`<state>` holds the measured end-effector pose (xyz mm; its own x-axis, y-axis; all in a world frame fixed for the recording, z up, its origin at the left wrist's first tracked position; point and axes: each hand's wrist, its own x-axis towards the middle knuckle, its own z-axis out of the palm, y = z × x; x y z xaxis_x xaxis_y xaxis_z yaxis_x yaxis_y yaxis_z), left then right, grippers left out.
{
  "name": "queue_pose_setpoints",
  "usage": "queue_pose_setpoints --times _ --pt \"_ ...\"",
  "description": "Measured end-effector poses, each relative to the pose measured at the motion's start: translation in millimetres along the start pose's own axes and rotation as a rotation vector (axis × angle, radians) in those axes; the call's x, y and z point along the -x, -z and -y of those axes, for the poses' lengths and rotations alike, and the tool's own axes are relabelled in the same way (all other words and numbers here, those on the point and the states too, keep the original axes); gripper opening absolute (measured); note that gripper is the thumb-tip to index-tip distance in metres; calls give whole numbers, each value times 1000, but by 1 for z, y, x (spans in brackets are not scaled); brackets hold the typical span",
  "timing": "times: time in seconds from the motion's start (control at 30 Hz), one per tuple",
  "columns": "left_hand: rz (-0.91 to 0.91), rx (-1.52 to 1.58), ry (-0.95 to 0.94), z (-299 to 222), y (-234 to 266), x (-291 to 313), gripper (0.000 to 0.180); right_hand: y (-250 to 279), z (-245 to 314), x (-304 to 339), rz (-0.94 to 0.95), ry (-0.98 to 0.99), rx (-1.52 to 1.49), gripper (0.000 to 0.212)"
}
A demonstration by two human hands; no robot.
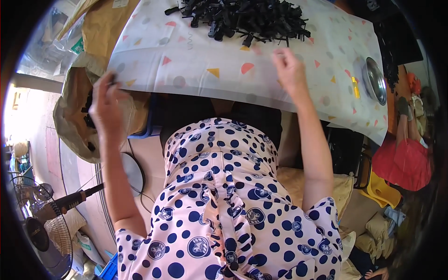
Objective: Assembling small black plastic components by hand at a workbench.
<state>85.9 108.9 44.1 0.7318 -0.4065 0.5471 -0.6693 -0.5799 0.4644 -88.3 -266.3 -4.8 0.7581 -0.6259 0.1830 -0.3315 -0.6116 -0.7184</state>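
A heap of small black plastic parts (242, 18) lies at the far side of the table. My right hand (290, 72) hovers over the table just nearer than the heap. Its fingers are curled together, and whatever they may hold is hidden. Off the table's left edge, my left hand (108, 107) is raised beside an open pale sack (70, 126). A small black plastic part (113, 78) shows at its pinched fingertips, slightly blurred. More black parts (88, 120) are visible inside the sack.
A patterned white cloth (186, 70) covers the table. At its right side are a metal bowl (376, 81) and a small yellow tube (355, 87). A fan (46, 228) stands at lower left. Another person's red garment (403, 163) and a yellow stool (380, 189) are at right.
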Motion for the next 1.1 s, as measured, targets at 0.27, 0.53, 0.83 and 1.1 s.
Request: queue_pose_setpoints --times 0.27,0.53,0.83,1.1 --pt "111 -508 45 119 64 -1 40 24 -48 -61 -83 42 482 31" --pt "40 -280 -53 46 29 -11 29 58 -82 -75 -16 17 389 24" --pt "581 1020 329 -85 -39 -2 41 83 -35 -52 -138 -291 -147 15" --pt "669 1739 770 -130 -98 10 54 -20 66 66 15 94 -442 13"
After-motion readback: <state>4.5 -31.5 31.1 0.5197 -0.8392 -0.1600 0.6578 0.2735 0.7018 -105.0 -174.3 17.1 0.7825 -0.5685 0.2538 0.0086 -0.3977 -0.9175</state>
